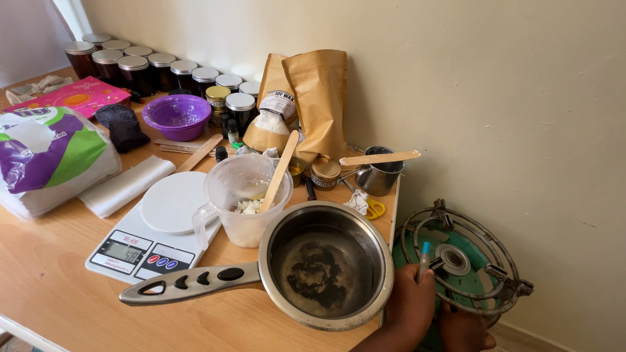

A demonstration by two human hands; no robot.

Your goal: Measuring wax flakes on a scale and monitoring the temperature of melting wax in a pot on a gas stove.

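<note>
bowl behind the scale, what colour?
Purple bowl, plain with no pattern; the head view shows it clearly.

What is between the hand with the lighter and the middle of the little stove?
Nothing visible blocks it. The left hand holds the lighter upright beside the burner head, inside the stove's wire pot rings. The right hand rests lower down.

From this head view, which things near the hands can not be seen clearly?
- Left hand: holds a blue-tipped lighter; its lower part is hidden in the grip.
- Right hand: cut off by the bottom edge, behind the gas burner; what it touches is hidden.
- Burner flame: cannot tell.
- Saucepan: dark residue, kind unclear.
</note>
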